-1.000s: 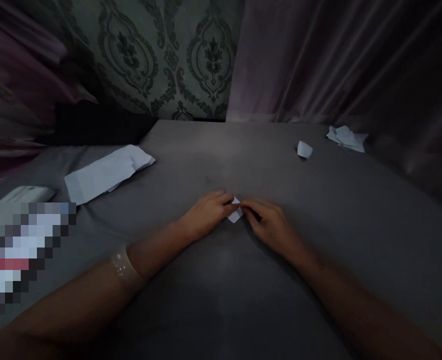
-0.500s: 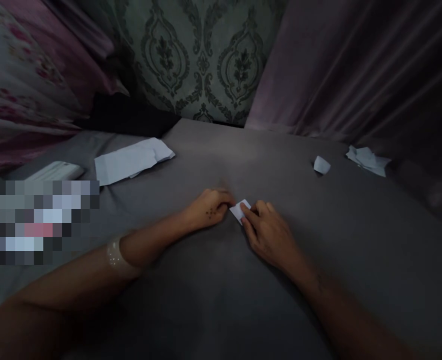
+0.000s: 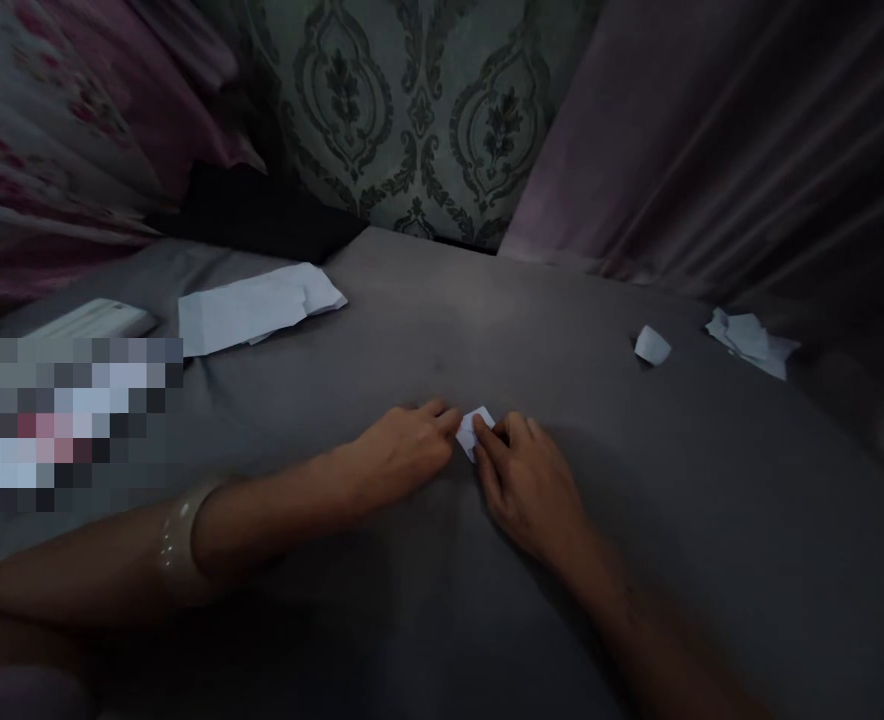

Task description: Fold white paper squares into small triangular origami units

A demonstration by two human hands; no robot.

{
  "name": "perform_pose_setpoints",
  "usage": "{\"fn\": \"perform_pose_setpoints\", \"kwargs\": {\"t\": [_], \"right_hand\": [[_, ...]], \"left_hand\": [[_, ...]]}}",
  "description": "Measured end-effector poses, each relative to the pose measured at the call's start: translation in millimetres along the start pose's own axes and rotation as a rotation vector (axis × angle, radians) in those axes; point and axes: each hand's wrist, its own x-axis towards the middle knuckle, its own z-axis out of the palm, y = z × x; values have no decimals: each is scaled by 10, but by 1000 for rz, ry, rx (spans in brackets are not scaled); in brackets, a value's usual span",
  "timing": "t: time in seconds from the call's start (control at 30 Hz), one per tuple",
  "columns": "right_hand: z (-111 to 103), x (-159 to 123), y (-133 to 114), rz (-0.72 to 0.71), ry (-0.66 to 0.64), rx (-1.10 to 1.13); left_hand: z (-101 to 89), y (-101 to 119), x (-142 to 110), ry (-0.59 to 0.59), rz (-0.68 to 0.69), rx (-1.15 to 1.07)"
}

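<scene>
Hands meet at one small white paper (image 3: pixel 467 433) on the grey sheet (image 3: pixel 712 480), twelve o'clock from you. Your right hand (image 3: pixel 536 490), at the paper's four o'clock, has index finger and thumb on it, looks like a light pinch. Your left hand (image 3: pixel 404 458), between eight and nine, has curled fingers at the edge; can't tell if they grip or only touch. Handling, likely: next to no weight, thin, bends easily, creases or tears if yanked, not very slippery but may skid on cloth. Best hold: fingertips at its three and nine o'clock edges, one finger flat on top; soft bedding probably gives poor backing for pressing. Around it: long white paper (image 3: pixel 243 310) at ten, paper scrap (image 3: pixel 653 346) at two, loose papers (image 3: pixel 751 343) beyond that.
</scene>
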Motion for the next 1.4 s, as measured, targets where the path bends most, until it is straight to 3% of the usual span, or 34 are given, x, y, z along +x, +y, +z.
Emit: {"fn": "perform_pose_setpoints", "kwargs": {"t": [0.17,0.3,0.4,0.5,0.63,0.87,1.03,1.13,1.3,1.4], "right_hand": [[-13,7,35,6,16,60],[-7,61,68,54,58,143],[41,124,120,117,81,243],[108,177,194,165,87,359],[175,199,262,175,132,480],[173,181,232,110,66,411],[143,189,268,111,67,534],[142,205,297,236,64,684],[115,250,252,344,275,1106],[71,248,175,378,300,1261]], "left_hand": [[-53,-24,-34,-23,-34,-44],[-14,-170,-1,121,-57,-277],[84,-264,85,242,-162,-591],[185,-279,176,305,-259,-752],[241,-233,236,288,-327,-811],[260,-216,246,295,-373,-875],[318,-237,266,325,-323,-952],[318,-238,286,352,-298,-1090],[230,-158,294,516,-288,-1577],[182,-100,278,487,-267,-1674]]}}
